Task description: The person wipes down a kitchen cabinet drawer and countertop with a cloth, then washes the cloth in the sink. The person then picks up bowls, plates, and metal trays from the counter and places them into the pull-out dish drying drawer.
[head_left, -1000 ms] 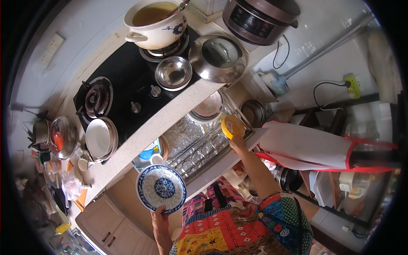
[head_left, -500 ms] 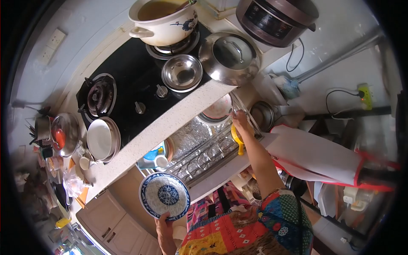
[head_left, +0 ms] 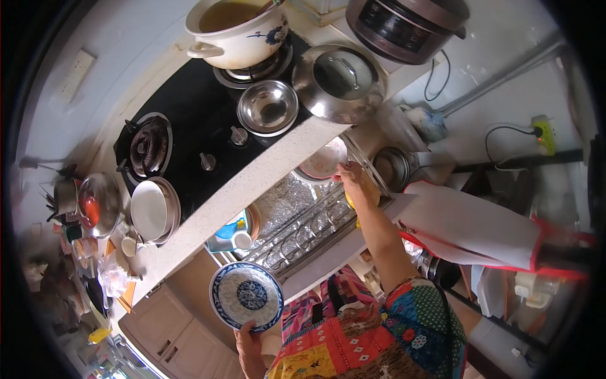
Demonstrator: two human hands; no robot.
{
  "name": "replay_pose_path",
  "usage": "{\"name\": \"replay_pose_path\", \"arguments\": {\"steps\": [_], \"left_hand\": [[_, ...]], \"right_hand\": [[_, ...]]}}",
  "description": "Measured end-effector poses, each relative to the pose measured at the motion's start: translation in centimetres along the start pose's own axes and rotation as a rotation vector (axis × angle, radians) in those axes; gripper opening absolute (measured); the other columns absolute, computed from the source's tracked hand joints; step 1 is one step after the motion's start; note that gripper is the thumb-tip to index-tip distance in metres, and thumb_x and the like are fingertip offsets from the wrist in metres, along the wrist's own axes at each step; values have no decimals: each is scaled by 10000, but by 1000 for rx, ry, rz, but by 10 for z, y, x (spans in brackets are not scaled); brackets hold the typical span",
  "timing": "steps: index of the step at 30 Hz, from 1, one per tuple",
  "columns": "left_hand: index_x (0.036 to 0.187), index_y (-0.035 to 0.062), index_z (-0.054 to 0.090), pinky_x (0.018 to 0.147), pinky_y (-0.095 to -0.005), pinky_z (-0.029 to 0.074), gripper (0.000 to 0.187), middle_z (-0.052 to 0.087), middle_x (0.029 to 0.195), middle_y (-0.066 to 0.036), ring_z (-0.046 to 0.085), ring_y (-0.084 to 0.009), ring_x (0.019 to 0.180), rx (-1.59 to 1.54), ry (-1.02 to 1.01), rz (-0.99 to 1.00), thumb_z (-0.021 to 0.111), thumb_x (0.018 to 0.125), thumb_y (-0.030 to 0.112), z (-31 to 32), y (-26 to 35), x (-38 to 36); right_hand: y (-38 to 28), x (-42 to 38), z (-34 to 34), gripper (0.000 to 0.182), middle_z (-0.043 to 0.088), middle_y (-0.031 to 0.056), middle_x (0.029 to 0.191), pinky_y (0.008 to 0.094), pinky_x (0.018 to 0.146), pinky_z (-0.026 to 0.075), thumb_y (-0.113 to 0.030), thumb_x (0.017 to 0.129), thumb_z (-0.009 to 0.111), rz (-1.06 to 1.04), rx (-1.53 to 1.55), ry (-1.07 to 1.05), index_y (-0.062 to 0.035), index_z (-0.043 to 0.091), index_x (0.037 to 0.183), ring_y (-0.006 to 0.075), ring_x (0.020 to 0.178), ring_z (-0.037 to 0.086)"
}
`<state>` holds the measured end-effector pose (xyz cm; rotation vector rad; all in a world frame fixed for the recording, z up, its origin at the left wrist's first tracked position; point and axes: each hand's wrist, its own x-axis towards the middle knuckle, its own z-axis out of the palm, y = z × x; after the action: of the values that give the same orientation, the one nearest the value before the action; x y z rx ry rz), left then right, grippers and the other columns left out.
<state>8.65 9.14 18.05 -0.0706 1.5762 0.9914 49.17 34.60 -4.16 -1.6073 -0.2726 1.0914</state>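
Person at pulled-out dish rack drawer [head_left: 297,221], a bowl in each hand.
Left hand [head_left: 249,344] grips the blue-patterned bowl [head_left: 246,295] by its rim, just below the drawer; right hand [head_left: 355,182] closed over the yellow bowl [head_left: 361,203] at the drawer's far end, near a pink-patterned plate [head_left: 323,159].

Two dishes — one per hand

Blue-patterned bowl [head_left: 247,295] was held near, tilted; yellow dish [head_left: 361,201] stood edge-on in the rack [head_left: 297,227], farther right.
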Motion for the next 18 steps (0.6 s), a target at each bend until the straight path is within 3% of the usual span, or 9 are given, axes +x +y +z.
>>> {"name": "replay_pose_path", "arguments": {"steps": [3,4,6,13,15,17,18], "left_hand": [[1183,97,396,656,-368,518,595,477,1075,-104,519,-261,929,16,-45,30,531,621,-46,-12,-3,6],[1183,97,396,656,-368,518,595,477,1075,-104,519,-261,929,21,-57,23,531,621,-46,-13,-3,6],[1189,90,391,640,-356,526,588,479,1071,-102,530,-254,911,187,-102,183,529,630,-33,-13,-3,6],[1196,72,381,581,-331,547,578,485,1057,-103,557,-242,861,84,-141,-5,525,644,-17,-6,17,7],[1197,68,376,568,-327,551,578,485,1052,-103,562,-237,845,83,-198,39,526,645,-15,-4,19,4],[1195,67,376,569,-331,552,576,486,1049,-102,564,-237,837,92,-198,28,526,645,-16,-9,17,8],[1193,67,376,570,-334,553,574,487,1047,-102,565,-237,829,104,-197,18,527,646,-17,-11,16,10]], "right_hand": [[-8,-26,-8,137,556,111,621,287,348,434,-44,716,575,118,69,120,68,530,781,187,410,528],[-12,-41,-15,165,558,114,692,299,367,454,-19,731,561,82,140,93,57,514,870,201,473,544],[-32,-72,-29,157,559,115,703,303,395,480,-34,746,566,160,204,156,47,516,870,207,510,557],[-14,-74,-97,75,548,112,751,312,449,525,-72,782,524,534,344,211,-1,501,793,233,521,549],[-16,-75,-107,68,551,140,764,290,449,526,-68,798,494,607,562,257,0,504,805,257,538,551],[-21,-74,-105,122,566,183,857,280,446,531,-91,820,464,601,538,340,10,513,868,301,576,560],[-18,-65,-109,139,570,179,894,322,448,533,-100,828,456,691,644,418,-4,521,906,316,582,562]]}}
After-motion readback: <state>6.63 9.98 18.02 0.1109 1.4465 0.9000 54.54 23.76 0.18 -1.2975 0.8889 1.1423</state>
